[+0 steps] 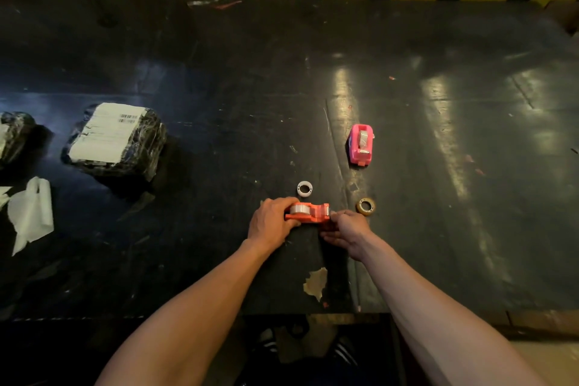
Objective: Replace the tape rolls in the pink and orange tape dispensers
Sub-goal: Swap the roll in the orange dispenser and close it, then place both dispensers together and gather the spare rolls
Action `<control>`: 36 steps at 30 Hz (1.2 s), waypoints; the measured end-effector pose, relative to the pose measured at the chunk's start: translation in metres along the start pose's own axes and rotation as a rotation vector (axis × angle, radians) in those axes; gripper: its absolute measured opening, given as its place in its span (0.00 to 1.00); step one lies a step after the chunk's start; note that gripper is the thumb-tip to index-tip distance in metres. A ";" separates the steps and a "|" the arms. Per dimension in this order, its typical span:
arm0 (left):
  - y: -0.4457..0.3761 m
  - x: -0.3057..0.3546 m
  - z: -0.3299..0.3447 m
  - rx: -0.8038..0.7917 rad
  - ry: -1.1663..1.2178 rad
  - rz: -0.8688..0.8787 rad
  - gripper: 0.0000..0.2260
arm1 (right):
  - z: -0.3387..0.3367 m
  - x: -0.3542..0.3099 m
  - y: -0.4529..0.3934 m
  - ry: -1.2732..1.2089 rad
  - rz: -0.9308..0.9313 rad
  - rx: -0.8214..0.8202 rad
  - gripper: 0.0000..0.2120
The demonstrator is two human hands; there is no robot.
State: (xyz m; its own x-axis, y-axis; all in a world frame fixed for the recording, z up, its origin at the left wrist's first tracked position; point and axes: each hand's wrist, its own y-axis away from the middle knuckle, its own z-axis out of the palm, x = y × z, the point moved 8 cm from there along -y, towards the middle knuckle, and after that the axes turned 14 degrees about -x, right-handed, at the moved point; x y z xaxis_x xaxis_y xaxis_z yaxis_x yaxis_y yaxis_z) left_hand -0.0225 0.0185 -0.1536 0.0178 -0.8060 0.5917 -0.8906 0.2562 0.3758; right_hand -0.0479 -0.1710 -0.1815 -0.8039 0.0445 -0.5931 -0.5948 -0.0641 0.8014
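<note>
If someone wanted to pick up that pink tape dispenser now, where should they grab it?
Probably from above, pinching the two long flat sides of the pink tape dispenser. It stands upright and alone on the table, its roll sitting in the open top, so the sides look free while both hands are busy with the orange dispenser.

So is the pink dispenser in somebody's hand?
No, the pink dispenser sits alone on the table; both hands are on the orange dispenser.

A white label (108, 131) on a black-wrapped parcel (125, 150) on my bench (219, 72) carries barcodes and print too small to read.
</note>
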 end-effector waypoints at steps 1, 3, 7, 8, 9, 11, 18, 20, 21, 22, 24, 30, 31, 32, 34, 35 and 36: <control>0.000 0.000 0.000 -0.005 0.004 -0.005 0.25 | 0.000 0.000 0.001 -0.004 -0.007 0.010 0.04; -0.001 -0.002 0.001 -0.016 0.019 -0.015 0.26 | 0.000 0.000 0.005 0.007 -0.029 0.044 0.05; 0.001 -0.001 0.004 -0.019 0.016 -0.015 0.27 | -0.005 -0.004 0.009 0.227 -0.073 0.147 0.04; 0.001 0.000 0.004 -0.029 0.011 -0.014 0.29 | -0.006 -0.006 0.011 0.293 -0.091 0.170 0.03; 0.001 -0.001 0.006 -0.048 0.007 -0.008 0.31 | -0.007 -0.009 0.012 0.353 -0.127 0.188 0.02; 0.004 -0.003 0.011 -0.105 0.014 0.014 0.36 | -0.008 -0.019 0.018 0.498 -0.270 0.235 0.13; 0.016 -0.048 0.006 0.138 -0.129 -0.256 0.30 | 0.045 -0.031 0.022 1.328 -0.542 -0.103 0.41; 0.011 -0.056 0.008 0.127 -0.259 -0.282 0.28 | 0.047 -0.031 0.015 1.463 -0.551 -0.080 0.37; 0.009 -0.057 0.009 0.129 -0.298 -0.277 0.28 | 0.045 -0.034 0.013 1.475 -0.570 -0.077 0.33; 0.007 -0.058 0.009 0.136 -0.324 -0.273 0.28 | 0.041 -0.038 0.011 1.451 -0.594 -0.078 0.29; 0.005 -0.060 0.010 0.151 -0.346 -0.278 0.28 | 0.029 -0.048 0.009 1.317 -0.640 -0.034 0.25; 0.000 -0.068 0.014 0.185 -0.361 -0.291 0.29 | -0.002 -0.115 -0.005 0.731 -0.722 0.314 0.16; 0.000 -0.069 0.015 0.189 -0.365 -0.291 0.29 | -0.001 -0.127 -0.012 0.672 -0.708 0.328 0.15; 0.000 -0.070 0.016 0.194 -0.367 -0.291 0.29 | 0.000 -0.138 -0.019 0.618 -0.685 0.333 0.14; 0.000 -0.072 0.017 0.205 -0.368 -0.290 0.29 | 0.001 -0.154 -0.034 0.575 -0.638 0.349 0.12; 0.000 -0.072 0.017 0.208 -0.368 -0.290 0.29 | 0.002 -0.161 -0.041 0.595 -0.610 0.364 0.12; 0.000 -0.072 0.017 0.208 -0.366 -0.291 0.29 | 0.003 -0.167 -0.048 0.632 -0.579 0.380 0.13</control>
State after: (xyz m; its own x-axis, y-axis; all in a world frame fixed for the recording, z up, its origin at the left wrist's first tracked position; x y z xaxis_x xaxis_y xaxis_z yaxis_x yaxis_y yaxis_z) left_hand -0.0317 0.0674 -0.2083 0.1514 -0.9717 0.1813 -0.9447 -0.0882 0.3159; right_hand 0.1152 -0.1725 -0.1203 -0.2979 -0.5898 -0.7506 -0.9526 0.1331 0.2734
